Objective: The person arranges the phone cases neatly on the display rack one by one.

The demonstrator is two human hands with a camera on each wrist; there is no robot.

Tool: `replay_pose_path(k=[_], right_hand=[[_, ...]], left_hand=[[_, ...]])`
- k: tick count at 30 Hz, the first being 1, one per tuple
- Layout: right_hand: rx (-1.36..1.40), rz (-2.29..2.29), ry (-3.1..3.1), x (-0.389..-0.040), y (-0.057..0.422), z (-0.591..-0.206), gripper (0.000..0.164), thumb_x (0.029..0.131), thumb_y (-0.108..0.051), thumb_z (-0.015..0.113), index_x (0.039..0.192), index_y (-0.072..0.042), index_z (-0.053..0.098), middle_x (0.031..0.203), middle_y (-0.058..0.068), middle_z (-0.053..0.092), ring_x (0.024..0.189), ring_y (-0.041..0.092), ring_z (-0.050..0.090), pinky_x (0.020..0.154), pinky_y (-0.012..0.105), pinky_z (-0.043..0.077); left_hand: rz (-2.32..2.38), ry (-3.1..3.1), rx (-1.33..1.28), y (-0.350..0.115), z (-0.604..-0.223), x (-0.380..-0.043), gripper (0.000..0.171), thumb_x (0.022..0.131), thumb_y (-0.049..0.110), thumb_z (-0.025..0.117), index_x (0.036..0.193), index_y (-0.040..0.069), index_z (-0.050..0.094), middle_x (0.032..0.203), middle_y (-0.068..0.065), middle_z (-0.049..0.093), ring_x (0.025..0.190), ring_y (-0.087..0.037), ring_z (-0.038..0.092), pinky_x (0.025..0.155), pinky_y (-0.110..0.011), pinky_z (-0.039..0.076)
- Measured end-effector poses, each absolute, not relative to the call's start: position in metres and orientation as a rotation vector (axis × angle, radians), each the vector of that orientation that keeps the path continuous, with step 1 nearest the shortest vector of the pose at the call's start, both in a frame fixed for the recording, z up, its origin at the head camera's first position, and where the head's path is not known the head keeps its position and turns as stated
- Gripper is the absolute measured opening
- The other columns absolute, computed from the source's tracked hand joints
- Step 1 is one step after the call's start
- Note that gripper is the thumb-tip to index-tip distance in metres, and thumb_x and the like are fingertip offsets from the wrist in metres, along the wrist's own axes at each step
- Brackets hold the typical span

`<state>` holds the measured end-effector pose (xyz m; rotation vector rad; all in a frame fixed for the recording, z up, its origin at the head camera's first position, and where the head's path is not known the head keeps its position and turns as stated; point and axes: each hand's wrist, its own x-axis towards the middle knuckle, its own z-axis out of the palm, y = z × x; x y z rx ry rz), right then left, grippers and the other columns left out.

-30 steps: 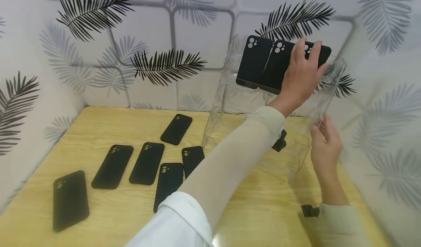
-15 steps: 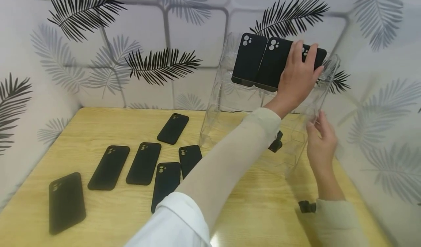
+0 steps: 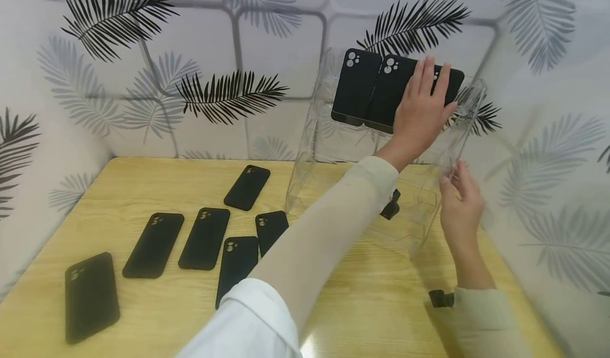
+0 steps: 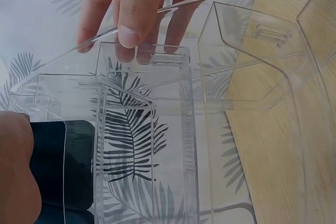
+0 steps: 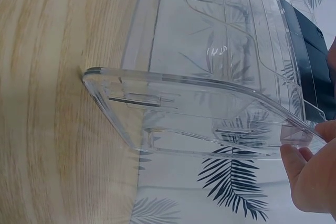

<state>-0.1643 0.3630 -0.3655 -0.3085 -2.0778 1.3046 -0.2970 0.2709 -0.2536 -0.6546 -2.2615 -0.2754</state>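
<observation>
Phone cases up on that clear rack, your left hand resting straight-fingered on them, right hand pinching the rack's edge.

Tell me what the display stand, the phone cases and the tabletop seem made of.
Display stand: glossy clear plastic, probably acrylic; see-through with shiny edges.
Phone cases: black, matte, perhaps silicone or plastic; little shine.
Tabletop: wood or wood-look laminate, slight sheen; grain and a reflection show.
</observation>
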Motion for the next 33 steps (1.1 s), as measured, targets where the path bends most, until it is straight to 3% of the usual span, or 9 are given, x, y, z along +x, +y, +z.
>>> replay_pose_path(k=[9,14,21,33], right_hand=[[-0.308,1.315,-2.086,-0.166,0.363,-0.367,0.052,0.103,-0.025,0.057,0.153,-0.029,0.042,0.147,0.008,0.052,0.133,0.023,0.054,0.107,0.03,0.048],[-0.31,1.316,-2.084,-0.166,0.363,-0.366,0.053,0.103,-0.026,0.057,0.153,-0.029,0.042,0.148,0.009,0.052,0.134,0.023,0.054,0.108,0.031,0.047],[-0.32,1.328,-2.09,-0.164,0.362,-0.366,0.053,0.103,-0.028,0.057,0.153,-0.032,0.041,0.149,0.008,0.05,0.134,0.021,0.053,0.109,0.031,0.047],[-0.358,1.304,-2.086,-0.167,0.361,-0.368,0.052,0.102,-0.028,0.057,0.152,-0.031,0.043,0.147,0.009,0.053,0.132,0.02,0.055,0.108,0.03,0.047]], left_hand=[[-0.267,-2.307,-0.675,0.266,-0.258,-0.296,0.079,0.105,0.058,0.037,0.164,0.013,0.009,0.17,-0.014,0.003,0.158,-0.027,0.002,0.127,-0.036,0.001],[-0.259,-2.256,-0.669,0.262,-0.259,-0.294,0.077,0.105,0.058,0.036,0.163,0.013,0.014,0.169,-0.017,0.01,0.158,-0.029,0.007,0.127,-0.038,0.005],[-0.256,-2.129,-0.683,0.246,-0.261,-0.29,0.071,0.105,0.059,0.036,0.161,0.016,0.029,0.165,-0.017,0.026,0.153,-0.029,0.026,0.127,-0.04,0.016],[-0.467,-2.196,-0.857,0.187,-0.278,-0.273,0.074,0.103,0.058,0.044,0.161,0.015,0.028,0.165,-0.013,0.025,0.154,-0.024,0.022,0.127,-0.03,0.006]])
